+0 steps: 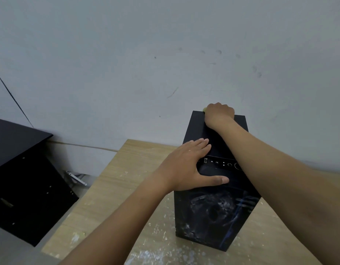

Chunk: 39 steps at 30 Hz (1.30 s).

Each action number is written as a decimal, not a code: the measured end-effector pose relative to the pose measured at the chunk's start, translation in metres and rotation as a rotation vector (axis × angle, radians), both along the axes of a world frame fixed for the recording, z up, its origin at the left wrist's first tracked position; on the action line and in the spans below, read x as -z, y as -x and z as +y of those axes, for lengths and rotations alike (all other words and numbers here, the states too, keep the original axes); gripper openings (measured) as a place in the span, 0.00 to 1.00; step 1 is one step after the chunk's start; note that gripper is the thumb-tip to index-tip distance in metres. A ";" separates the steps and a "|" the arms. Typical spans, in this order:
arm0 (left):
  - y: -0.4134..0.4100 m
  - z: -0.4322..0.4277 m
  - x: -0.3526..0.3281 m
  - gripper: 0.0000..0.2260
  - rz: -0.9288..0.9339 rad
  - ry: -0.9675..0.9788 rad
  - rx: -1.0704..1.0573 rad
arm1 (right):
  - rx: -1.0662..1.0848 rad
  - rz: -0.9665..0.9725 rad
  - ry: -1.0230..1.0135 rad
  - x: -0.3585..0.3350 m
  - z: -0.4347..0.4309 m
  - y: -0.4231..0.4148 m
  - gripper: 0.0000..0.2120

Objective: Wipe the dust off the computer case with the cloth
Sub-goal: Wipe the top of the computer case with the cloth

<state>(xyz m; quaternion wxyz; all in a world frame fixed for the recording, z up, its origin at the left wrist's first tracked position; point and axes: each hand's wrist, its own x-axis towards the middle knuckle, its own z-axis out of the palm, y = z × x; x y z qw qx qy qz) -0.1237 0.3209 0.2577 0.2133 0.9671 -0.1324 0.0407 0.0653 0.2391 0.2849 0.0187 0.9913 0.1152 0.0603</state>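
Observation:
A black computer case (213,213) stands upright on a wooden table, its front panel dusty and smeared with a pale pattern. My left hand (186,165) lies flat with straight fingers on the near top edge of the case, thumb stretched along the front above the button row. My right hand (218,114) is curled at the far back edge of the case top, gripping a yellow-green cloth (204,109); only a small corner of the cloth shows beside the knuckles.
The light wooden table (127,188) carries white paint specks and ends at the left. A black cabinet (21,178) stands on the floor to the left. A plain grey wall (146,64) rises close behind the case.

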 end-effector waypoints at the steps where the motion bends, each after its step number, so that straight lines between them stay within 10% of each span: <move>1: 0.000 0.000 0.000 0.45 0.000 -0.003 -0.001 | 0.013 -0.002 0.002 0.000 -0.007 0.000 0.11; 20: -0.001 0.002 -0.001 0.44 -0.029 -0.018 0.009 | -0.395 -0.177 0.052 0.013 0.019 0.020 0.14; 39: -0.033 0.008 -0.013 0.32 -0.072 0.037 -0.029 | -0.047 0.057 -0.089 0.003 -0.094 0.024 0.17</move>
